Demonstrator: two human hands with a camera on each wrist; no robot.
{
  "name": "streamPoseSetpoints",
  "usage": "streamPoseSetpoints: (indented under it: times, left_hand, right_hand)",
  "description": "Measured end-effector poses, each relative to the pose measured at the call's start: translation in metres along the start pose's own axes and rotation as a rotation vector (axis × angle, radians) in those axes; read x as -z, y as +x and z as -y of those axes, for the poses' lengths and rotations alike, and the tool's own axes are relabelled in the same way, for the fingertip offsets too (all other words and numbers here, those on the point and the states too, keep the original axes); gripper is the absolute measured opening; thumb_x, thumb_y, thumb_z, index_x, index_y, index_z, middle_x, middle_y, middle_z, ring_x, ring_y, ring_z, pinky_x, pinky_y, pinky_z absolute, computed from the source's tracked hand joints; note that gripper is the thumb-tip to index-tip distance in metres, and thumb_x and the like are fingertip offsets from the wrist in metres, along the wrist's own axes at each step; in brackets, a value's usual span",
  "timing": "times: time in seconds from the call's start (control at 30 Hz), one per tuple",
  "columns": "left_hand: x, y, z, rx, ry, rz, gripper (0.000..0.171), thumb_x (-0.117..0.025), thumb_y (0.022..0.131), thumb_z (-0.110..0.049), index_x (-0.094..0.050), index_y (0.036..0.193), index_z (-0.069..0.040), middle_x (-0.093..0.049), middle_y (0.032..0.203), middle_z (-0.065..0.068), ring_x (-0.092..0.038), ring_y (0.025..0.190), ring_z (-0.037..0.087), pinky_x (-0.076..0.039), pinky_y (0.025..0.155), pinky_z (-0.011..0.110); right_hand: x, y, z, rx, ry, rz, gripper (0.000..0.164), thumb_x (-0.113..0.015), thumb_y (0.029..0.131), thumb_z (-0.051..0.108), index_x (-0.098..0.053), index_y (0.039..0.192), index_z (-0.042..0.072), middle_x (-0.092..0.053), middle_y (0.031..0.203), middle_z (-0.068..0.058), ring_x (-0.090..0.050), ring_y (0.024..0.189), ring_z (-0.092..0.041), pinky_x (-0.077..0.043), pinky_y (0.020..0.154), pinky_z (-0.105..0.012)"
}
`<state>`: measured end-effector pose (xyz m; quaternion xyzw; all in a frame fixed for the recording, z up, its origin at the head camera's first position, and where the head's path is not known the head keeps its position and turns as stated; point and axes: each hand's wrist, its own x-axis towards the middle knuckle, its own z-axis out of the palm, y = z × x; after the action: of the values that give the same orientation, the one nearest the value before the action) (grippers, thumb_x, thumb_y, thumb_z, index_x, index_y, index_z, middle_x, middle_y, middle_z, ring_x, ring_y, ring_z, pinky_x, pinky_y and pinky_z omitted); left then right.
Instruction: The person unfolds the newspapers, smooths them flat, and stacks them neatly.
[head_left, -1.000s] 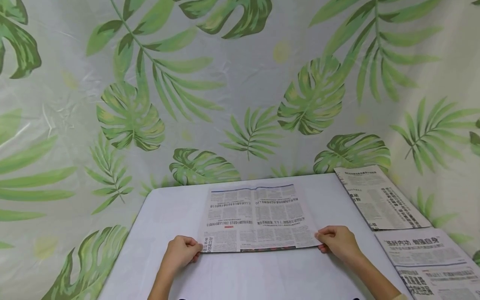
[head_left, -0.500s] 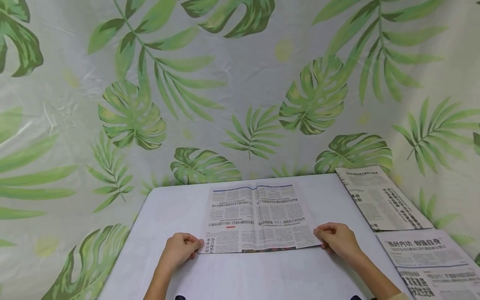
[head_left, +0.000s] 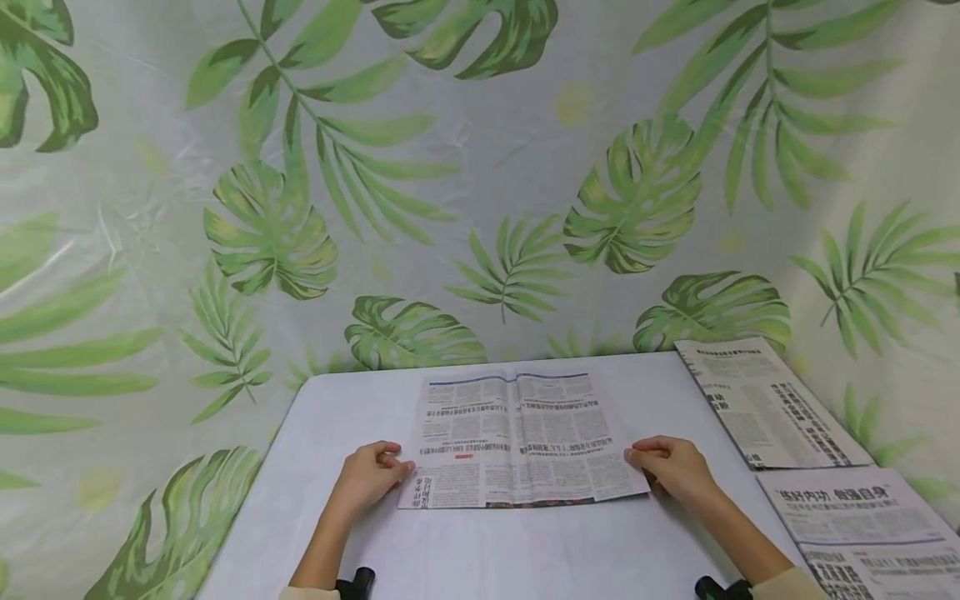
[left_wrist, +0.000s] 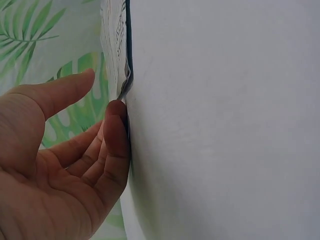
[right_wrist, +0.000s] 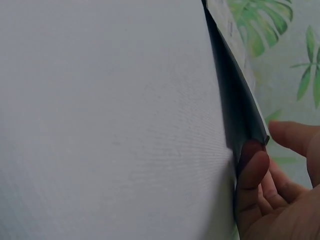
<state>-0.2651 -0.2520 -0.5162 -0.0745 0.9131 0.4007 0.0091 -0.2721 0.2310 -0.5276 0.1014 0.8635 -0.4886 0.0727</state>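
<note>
A folded newspaper [head_left: 517, 442] lies on the white-covered table, its printed side up and a crease running down its middle. At its near left corner is my left hand [head_left: 372, 477]. In the left wrist view the thumb [left_wrist: 75, 89] stands apart from the paper, while the fingertips touch the paper's edge. My right hand [head_left: 675, 468] holds the near right corner, thumb above and fingers beneath. The right wrist view shows this newspaper edge [right_wrist: 245, 75] lifted a little off the table, with a dark gap under it.
Two more folded newspapers lie along the table's right side: one at the back [head_left: 768, 404] and one nearer [head_left: 862, 525]. Behind the white table [head_left: 480, 554] hangs a leaf-patterned curtain [head_left: 420, 208]. Dark wrist straps [head_left: 356, 583] show at the lower edge.
My left thumb and fingers have parted from their pinch on the near left corner, and that hand has shifted slightly forward. The right hand stays at its corner. The newspaper has barely moved.
</note>
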Motion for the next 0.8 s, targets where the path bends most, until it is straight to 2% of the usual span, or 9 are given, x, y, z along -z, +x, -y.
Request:
streamPoseSetpoints:
  times: [0.13, 0.27, 0.37, 0.53, 0.67, 0.8]
  left_hand:
    - [-0.001, 0.009, -0.002, -0.015, -0.001, 0.0, 0.052, -0.083, 0.087, -0.028, -0.066, 0.128, -0.001, -0.068, 0.094, 0.004, -0.063, 0.07, 0.012, -0.052, 0.062, 0.026]
    - [-0.002, 0.02, -0.004, -0.028, -0.022, 0.014, 0.054, -0.083, 0.088, -0.027, -0.065, 0.131, -0.001, -0.069, 0.1, 0.006, -0.066, 0.071, 0.013, -0.054, 0.063, 0.027]
    - [-0.005, 0.029, -0.005, -0.045, -0.016, 0.006, 0.056, -0.083, 0.087, -0.027, -0.064, 0.132, -0.001, -0.069, 0.106, 0.008, -0.069, 0.084, 0.018, -0.056, 0.07, 0.031]
    - [-0.013, 0.045, -0.01, -0.064, 0.01, -0.005, 0.059, -0.084, 0.086, -0.027, -0.063, 0.134, 0.001, -0.071, 0.114, 0.012, -0.069, 0.105, 0.026, -0.058, 0.087, 0.041]
    - [-0.016, 0.056, -0.015, -0.05, 0.038, -0.021, 0.06, -0.085, 0.084, -0.026, -0.063, 0.133, 0.003, -0.07, 0.113, 0.014, -0.066, 0.101, 0.027, -0.056, 0.086, 0.043]
    - [-0.015, 0.066, -0.02, 0.014, 0.079, -0.039, 0.065, -0.086, 0.083, -0.032, -0.062, 0.132, 0.003, -0.065, 0.109, 0.014, -0.061, 0.094, 0.025, -0.053, 0.079, 0.038]
  right_hand:
    - [0.001, 0.005, 0.005, 0.008, 0.001, 0.018, 0.054, -0.076, 0.093, 0.036, -0.064, 0.128, -0.004, -0.075, 0.099, -0.006, -0.062, 0.077, -0.017, -0.052, 0.06, -0.031]
    - [0.002, 0.009, 0.012, 0.052, -0.042, 0.021, 0.05, -0.076, 0.093, 0.031, -0.065, 0.126, -0.005, -0.074, 0.097, -0.007, -0.062, 0.076, -0.017, -0.052, 0.06, -0.031]
    - [0.003, 0.015, 0.016, 0.088, -0.071, 0.013, 0.047, -0.075, 0.094, 0.03, -0.065, 0.123, -0.005, -0.073, 0.096, -0.008, -0.063, 0.078, -0.017, -0.051, 0.062, -0.03]
    - [0.002, 0.028, 0.018, 0.068, -0.076, 0.006, 0.048, -0.076, 0.093, 0.032, -0.066, 0.121, -0.005, -0.073, 0.097, -0.01, -0.065, 0.081, -0.017, -0.052, 0.066, -0.03]
    - [0.001, 0.038, 0.023, 0.043, -0.083, -0.005, 0.048, -0.076, 0.092, 0.035, -0.067, 0.117, -0.005, -0.073, 0.095, -0.011, -0.065, 0.078, -0.018, -0.053, 0.064, -0.03]
    - [-0.002, 0.047, 0.029, 0.029, -0.065, -0.011, 0.044, -0.076, 0.093, 0.034, -0.069, 0.112, -0.005, -0.072, 0.091, -0.011, -0.067, 0.073, -0.017, -0.054, 0.062, -0.029]
